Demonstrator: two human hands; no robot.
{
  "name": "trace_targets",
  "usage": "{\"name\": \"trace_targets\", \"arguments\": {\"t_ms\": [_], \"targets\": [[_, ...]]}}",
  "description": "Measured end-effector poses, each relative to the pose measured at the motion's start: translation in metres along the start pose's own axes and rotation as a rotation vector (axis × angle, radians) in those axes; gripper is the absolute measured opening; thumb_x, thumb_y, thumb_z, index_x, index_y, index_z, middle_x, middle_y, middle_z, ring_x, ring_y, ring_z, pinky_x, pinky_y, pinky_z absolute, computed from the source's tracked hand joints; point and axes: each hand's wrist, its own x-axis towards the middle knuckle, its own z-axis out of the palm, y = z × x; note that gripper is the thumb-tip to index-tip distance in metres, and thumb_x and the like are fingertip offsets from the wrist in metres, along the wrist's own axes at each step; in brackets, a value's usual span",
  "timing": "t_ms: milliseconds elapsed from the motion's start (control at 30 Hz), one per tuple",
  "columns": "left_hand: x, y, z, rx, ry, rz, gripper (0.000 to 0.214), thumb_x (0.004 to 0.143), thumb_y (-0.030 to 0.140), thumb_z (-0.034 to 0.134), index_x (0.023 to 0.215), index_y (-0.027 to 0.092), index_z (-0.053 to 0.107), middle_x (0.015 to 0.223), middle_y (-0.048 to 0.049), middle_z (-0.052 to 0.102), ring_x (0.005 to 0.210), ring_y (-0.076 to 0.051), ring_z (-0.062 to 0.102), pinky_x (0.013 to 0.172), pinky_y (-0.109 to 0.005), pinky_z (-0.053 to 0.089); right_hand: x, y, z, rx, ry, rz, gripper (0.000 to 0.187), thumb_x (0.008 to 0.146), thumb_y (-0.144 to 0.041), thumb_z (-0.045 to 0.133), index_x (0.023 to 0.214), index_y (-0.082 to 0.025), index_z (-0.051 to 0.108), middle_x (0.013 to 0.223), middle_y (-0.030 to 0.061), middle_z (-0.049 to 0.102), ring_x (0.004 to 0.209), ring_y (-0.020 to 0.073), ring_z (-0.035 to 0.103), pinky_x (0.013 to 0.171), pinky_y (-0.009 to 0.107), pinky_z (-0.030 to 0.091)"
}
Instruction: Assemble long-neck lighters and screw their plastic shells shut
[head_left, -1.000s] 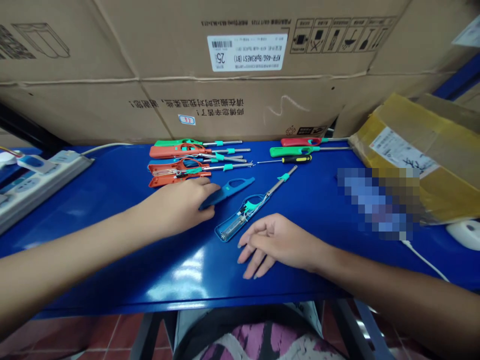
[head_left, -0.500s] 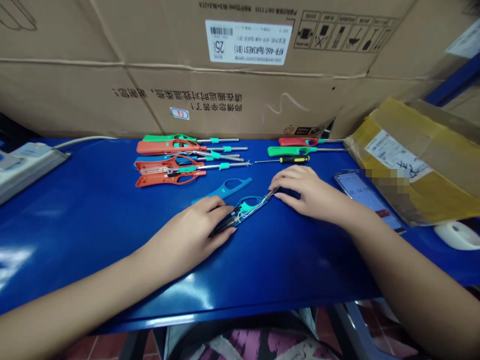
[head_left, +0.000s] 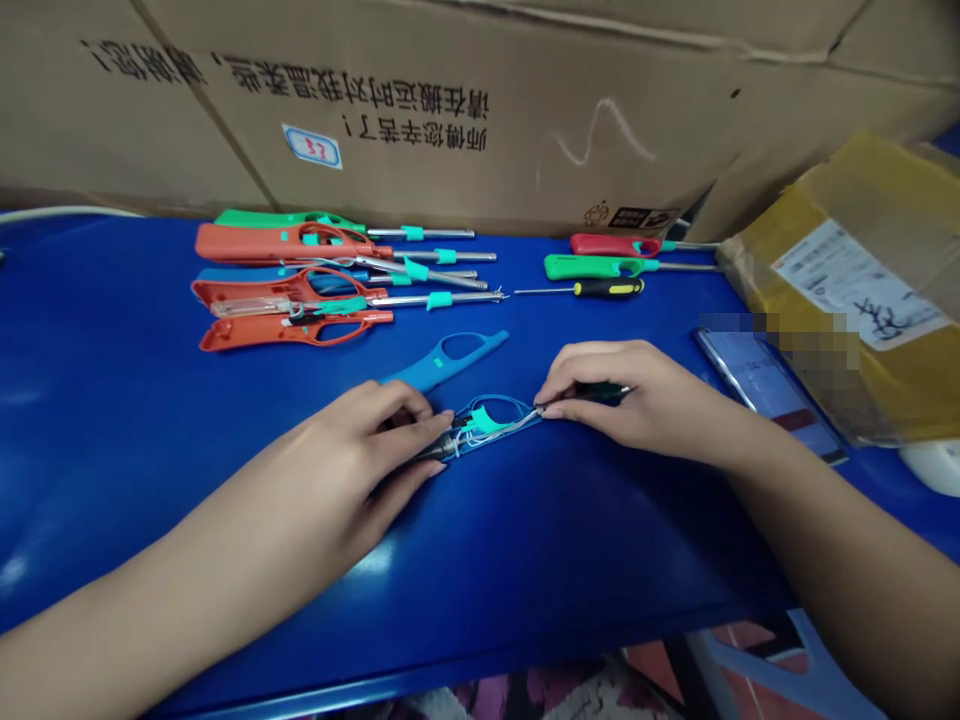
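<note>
An opened blue lighter (head_left: 504,433) with its inner parts bare lies low over the table between both hands. Around its handle end, the fingers of my left hand (head_left: 356,450) are closed. A teal trigger (head_left: 478,421) and thin white wires show inside the shell. My right hand (head_left: 637,390) pinches the narrow front end, where the wires run; a dark, slim piece shows behind its fingers, its kind unclear. Just beyond my left hand lies the loose blue shell half (head_left: 431,370) with its loop-shaped opening.
Several stick lighters, including an orange one (head_left: 262,242), lie at the back left. Red (head_left: 611,244) and green (head_left: 592,266) lighters lie by a screwdriver (head_left: 611,288). A phone (head_left: 772,395) and taped carton (head_left: 840,210) are right; a big cardboard box (head_left: 420,170) walls the back.
The view has moved closer and tilted down. My right hand stays pinched at the lighter's front end, and my left hand keeps its hold on the handle.
</note>
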Motion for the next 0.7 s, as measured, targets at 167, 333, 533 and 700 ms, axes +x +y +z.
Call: {"name": "trace_targets", "arguments": {"t_ms": [167,333,533,700], "targets": [[0.0004,-0.0015,0.0032,-0.002,0.002,0.003,0.034,0.103,0.027,0.045,0.126,0.02,0.069,0.108,-0.0103,0.064,0.094,-0.024,0.065,0.079,-0.039,0.058,-0.0004,-0.0023,-0.0012,-0.045,-0.008,-0.098,0.014,0.094,-0.014,0.064,0.09,-0.02,0.075,0.091,0.0047,0.073,0.085,0.0153,0.068,0.079,0.029,0.052],[-0.0005,-0.0013,0.0038,-0.004,0.004,0.013,0.035,0.104,0.027,0.042,0.122,0.02,0.071,0.106,-0.0097,0.064,0.091,-0.024,0.064,0.076,-0.039,0.057,-0.0022,-0.0031,0.0005,-0.135,0.005,-0.153,0.015,0.097,-0.014,0.061,0.088,-0.017,0.073,0.091,0.0056,0.072,0.085,0.0154,0.066,0.083,0.031,0.05],[-0.0016,-0.0019,0.0037,0.005,0.002,-0.023,0.036,0.105,0.031,0.04,0.12,0.02,0.071,0.108,-0.0096,0.064,0.092,-0.023,0.063,0.076,-0.037,0.057,-0.004,-0.0034,-0.0028,-0.162,-0.031,-0.106,0.015,0.097,-0.015,0.06,0.091,-0.017,0.073,0.093,0.0064,0.071,0.088,0.0162,0.065,0.08,0.029,0.05],[-0.0024,-0.0041,0.0051,0.025,0.002,-0.015,0.036,0.104,0.032,0.04,0.119,0.022,0.072,0.109,-0.0095,0.065,0.091,-0.024,0.062,0.077,-0.038,0.057,-0.0025,-0.0042,-0.0032,-0.126,-0.03,-0.088,0.014,0.097,-0.017,0.061,0.093,-0.02,0.074,0.094,0.0057,0.072,0.09,0.017,0.067,0.083,0.03,0.051]]}}
